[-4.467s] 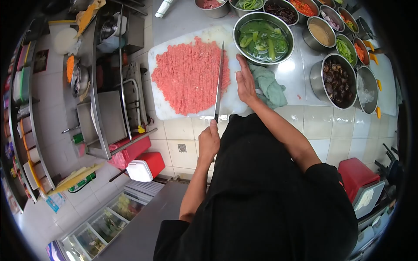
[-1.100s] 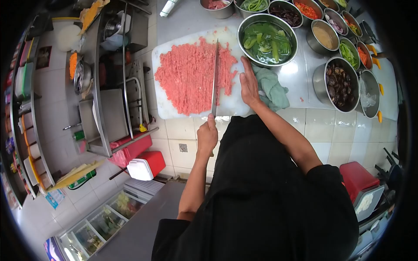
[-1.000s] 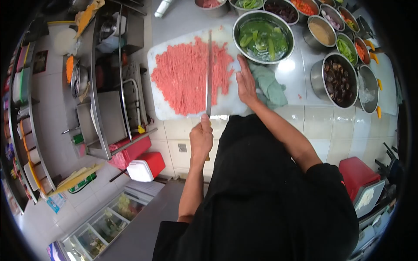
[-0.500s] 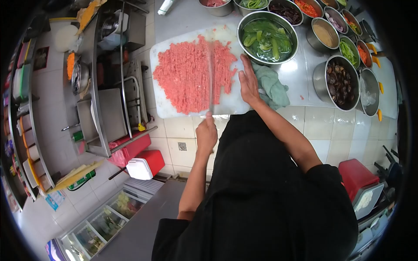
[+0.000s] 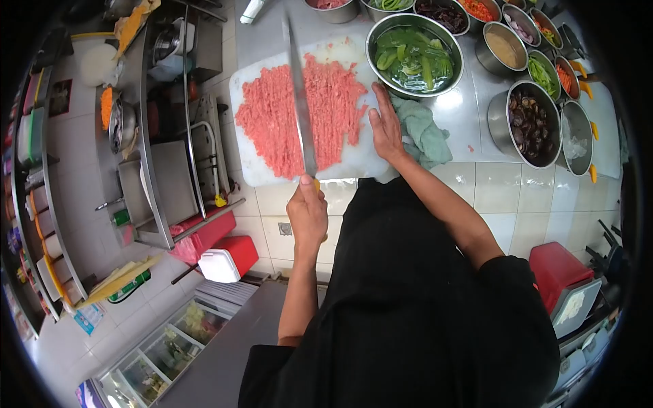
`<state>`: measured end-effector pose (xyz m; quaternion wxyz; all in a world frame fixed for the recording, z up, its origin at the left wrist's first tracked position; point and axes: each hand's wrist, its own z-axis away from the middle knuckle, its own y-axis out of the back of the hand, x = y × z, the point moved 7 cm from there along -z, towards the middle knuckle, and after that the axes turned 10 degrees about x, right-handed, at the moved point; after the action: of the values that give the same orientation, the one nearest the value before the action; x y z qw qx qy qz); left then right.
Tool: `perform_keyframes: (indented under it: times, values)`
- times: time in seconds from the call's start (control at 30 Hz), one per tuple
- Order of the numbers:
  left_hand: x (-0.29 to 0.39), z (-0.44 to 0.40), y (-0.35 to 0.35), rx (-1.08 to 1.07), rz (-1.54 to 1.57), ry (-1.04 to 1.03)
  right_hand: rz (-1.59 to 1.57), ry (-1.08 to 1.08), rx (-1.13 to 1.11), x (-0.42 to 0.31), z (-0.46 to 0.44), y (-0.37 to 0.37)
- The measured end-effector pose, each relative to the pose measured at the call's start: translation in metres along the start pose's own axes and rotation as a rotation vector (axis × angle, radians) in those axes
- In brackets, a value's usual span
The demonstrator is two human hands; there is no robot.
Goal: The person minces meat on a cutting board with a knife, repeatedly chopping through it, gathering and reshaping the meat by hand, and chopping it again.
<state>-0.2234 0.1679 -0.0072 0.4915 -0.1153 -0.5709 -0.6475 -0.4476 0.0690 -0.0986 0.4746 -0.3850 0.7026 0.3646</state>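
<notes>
My left hand (image 5: 308, 212) grips the knife (image 5: 300, 102) over the minced meat (image 5: 269, 122); my right hand (image 5: 387, 129), fingers extended, is at the cutting board's (image 5: 360, 160) right edge.

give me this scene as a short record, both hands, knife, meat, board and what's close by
left hand: grips the knife by its handle
knife: blade over the meat, tip past the board's far edge; contact unclear
meat: pink, minced, spread in one broad patch with ridges
board: white, on a metal table
right hand: open, no tool, at the board's right edge
close by: green cloth right of that hand; metal bowl of green vegetables in liquid, just beyond it
</notes>
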Motion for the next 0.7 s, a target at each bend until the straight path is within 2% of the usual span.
perform_keyframes:
  times: [0.07, 0.1, 0.13, 0.17, 0.2, 0.23, 0.33, 0.37, 0.4, 0.47, 0.53, 0.67, 0.7]
  values:
    - [-0.027, -0.003, -0.013, 0.074, 0.135, -0.092, -0.005, -0.008, -0.009, 0.002, 0.002, -0.001]
    - [-0.025, -0.008, -0.022, 0.021, -0.09, -0.167, -0.007, 0.002, -0.013, 0.0, -0.001, -0.003]
    - [-0.041, -0.022, -0.029, -0.09, -0.277, 0.037, -0.004, 0.01, -0.014, -0.001, 0.0, -0.003]
    - [-0.052, -0.02, -0.023, -0.103, -0.229, 0.15, 0.007, 0.013, -0.015, 0.0, 0.0, -0.001]
    - [-0.022, -0.008, -0.012, -0.123, -0.183, 0.26, 0.011, 0.015, -0.007, 0.001, -0.004, 0.002]
    - [-0.012, -0.002, -0.003, -0.105, -0.135, 0.23, 0.01, 0.002, -0.008, 0.0, -0.001, 0.002]
    - [-0.011, 0.005, 0.001, 0.043, 0.277, 0.068, 0.01, -0.023, -0.011, 0.0, 0.003, 0.002]
    - [-0.009, 0.004, -0.004, 0.081, 0.099, -0.109, 0.008, -0.03, -0.015, 0.001, 0.005, 0.002]
    - [-0.026, -0.004, -0.016, 0.012, -0.048, -0.091, 0.004, -0.027, -0.013, 0.001, 0.001, -0.002]
    - [-0.069, -0.028, -0.026, -0.098, -0.241, 0.093, 0.026, -0.015, -0.019, -0.001, 0.006, -0.005]
    - [-0.014, 0.001, -0.005, -0.143, -0.127, 0.307, 0.047, -0.009, -0.002, 0.003, 0.003, 0.004]
    - [-0.018, 0.003, -0.006, 0.17, 0.218, -0.208, 0.004, -0.022, -0.022, -0.002, 0.004, 0.001]
    - [-0.029, -0.001, -0.015, 0.142, 0.0, -0.226, 0.008, -0.019, -0.02, -0.001, 0.003, 0.001]
